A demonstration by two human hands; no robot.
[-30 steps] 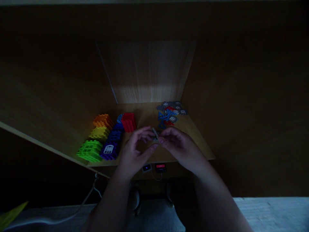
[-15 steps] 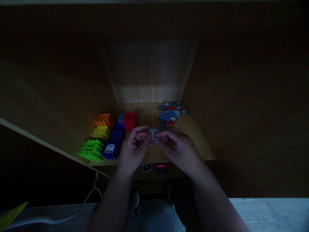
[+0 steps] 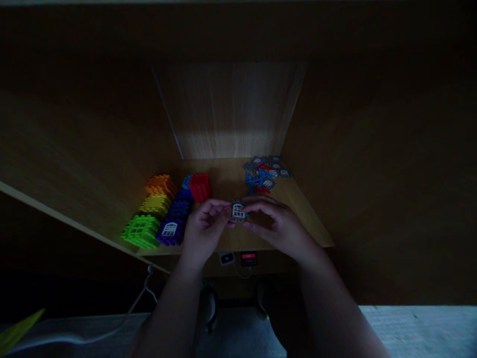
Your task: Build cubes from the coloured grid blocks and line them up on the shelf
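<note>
Both my hands meet over the front of a dim wooden desk (image 3: 227,176). My left hand (image 3: 204,229) and my right hand (image 3: 278,226) are closed in a pinch on a small grey window piece (image 3: 237,211) with a white arched window facing up. Behind my right hand lies a loose pile of grey, blue and red flat pieces (image 3: 265,174). Left of my left hand stand built cubes: green (image 3: 140,231), purple with a window (image 3: 170,230), yellow (image 3: 154,204), orange (image 3: 161,184), blue (image 3: 180,204) and red (image 3: 200,187).
Wooden side walls and a lit back panel (image 3: 227,114) enclose the desk. Two small lit devices (image 3: 238,258) hang under the front edge, with a cable (image 3: 137,303) trailing left. The floor shows below.
The grey piece has been turned from edge-on until its window face shows. Both hands have drawn slightly closer around it, staying in the same place.
</note>
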